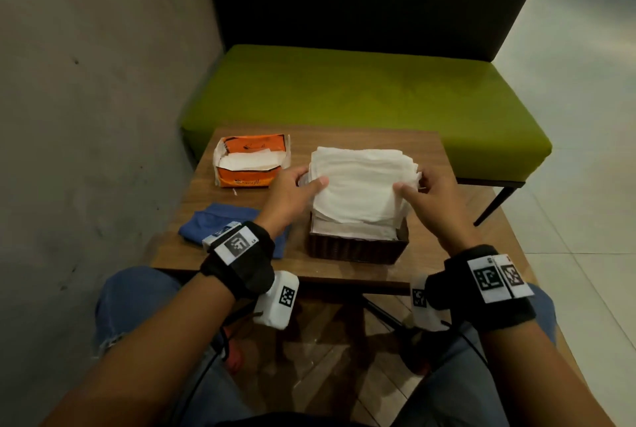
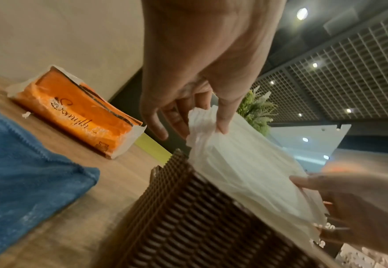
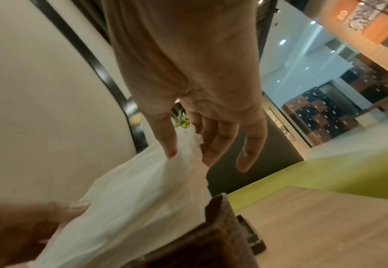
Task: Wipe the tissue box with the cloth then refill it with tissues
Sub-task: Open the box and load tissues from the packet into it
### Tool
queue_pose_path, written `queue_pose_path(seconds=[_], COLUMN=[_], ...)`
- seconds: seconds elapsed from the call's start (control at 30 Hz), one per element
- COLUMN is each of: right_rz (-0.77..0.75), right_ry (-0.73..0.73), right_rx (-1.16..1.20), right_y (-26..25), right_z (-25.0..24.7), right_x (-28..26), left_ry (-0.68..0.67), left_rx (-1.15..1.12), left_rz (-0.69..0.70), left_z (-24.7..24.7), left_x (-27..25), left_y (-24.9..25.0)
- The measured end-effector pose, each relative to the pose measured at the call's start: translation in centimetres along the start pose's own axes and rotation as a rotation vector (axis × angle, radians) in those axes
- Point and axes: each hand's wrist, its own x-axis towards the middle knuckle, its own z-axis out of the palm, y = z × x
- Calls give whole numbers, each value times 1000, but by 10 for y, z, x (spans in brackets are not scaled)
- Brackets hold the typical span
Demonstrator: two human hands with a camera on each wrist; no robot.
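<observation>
A dark brown woven tissue box (image 1: 358, 249) (image 2: 200, 217) (image 3: 200, 241) stands near the front of the small wooden table (image 1: 423, 151). A thick stack of white tissues (image 1: 361, 189) (image 2: 245, 172) (image 3: 131, 199) sits tilted in its open top, sticking well above the rim. My left hand (image 1: 296, 189) (image 2: 200, 119) pinches the stack's left edge, thumb on top. My right hand (image 1: 426, 189) (image 3: 188, 148) pinches the right edge the same way. A blue cloth (image 1: 227, 223) (image 2: 23, 172) lies folded at the table's front left, partly under my left wrist.
An opened orange tissue pack (image 1: 251, 161) (image 2: 78, 116) with white tissues inside lies at the back left of the table. A green bench (image 1: 361, 96) runs behind the table, a grey wall (image 1: 86, 100) on the left. My knees are under the front edge.
</observation>
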Motion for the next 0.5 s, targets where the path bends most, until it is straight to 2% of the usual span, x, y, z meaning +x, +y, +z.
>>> queue_pose_path(seconds=[0.07, 0.17, 0.27, 0.33, 0.37, 0.5], right_rz=[-22, 44, 82, 75, 61, -34], right_ry=[0, -52, -126, -126, -98, 27], right_rx=[-223, -508, -797, -888, -921, -867], right_y=[10, 25, 31, 28, 26, 24], right_z=[2, 8, 12, 15, 17, 24], right_x=[3, 5, 5, 6, 5, 4], left_ry=[-8, -28, -24, -63, -62, 124], left_rx=[164, 383, 777, 954, 997, 981], left_rz=[38, 21, -6, -41, -16, 213], left_z=[5, 8, 9, 11, 12, 16], left_x=[3, 5, 9, 10, 11, 12], left_y=[-9, -23, -32, -27, -25, -18])
